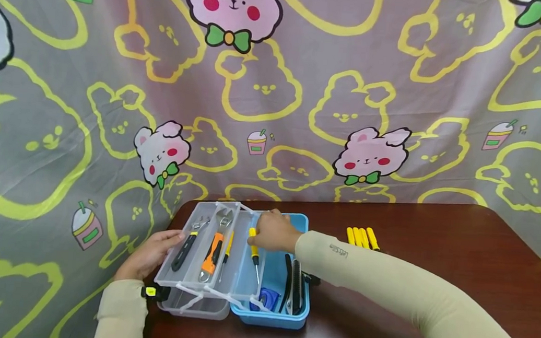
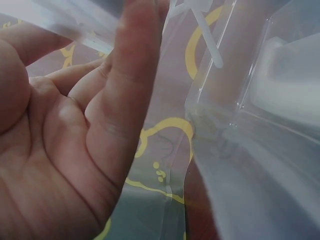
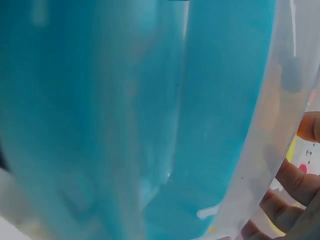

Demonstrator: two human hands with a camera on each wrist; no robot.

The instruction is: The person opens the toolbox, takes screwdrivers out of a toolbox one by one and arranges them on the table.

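A blue toolbox [image 1: 269, 321] stands on the table with its clear fold-out trays [image 1: 234, 290] spread to the left. My left hand [image 1: 150, 255] grips the outer rim of the leftmost tray; in the left wrist view its palm [image 2: 65, 150] shows beside clear plastic. My right hand [image 1: 275, 233] holds a screwdriver [image 1: 252, 251] by its yellow and black handle, shaft pointing down, over the right-hand tray. In the trays lie a black-handled adjustable wrench [image 1: 189, 244], an orange-handled adjustable wrench [image 1: 214, 249] and another yellow screwdriver [image 1: 228, 251]. Blue plastic [image 3: 215, 100] fills most of the right wrist view.
Inside the blue box are a blue tape measure [image 1: 268, 298] and dark-handled tools [image 1: 296, 286]. Several yellow-handled tools [image 1: 362, 237] lie on the brown table [image 1: 447, 270] beyond my right forearm. A patterned curtain [image 1: 303, 103] hangs behind and to the left.
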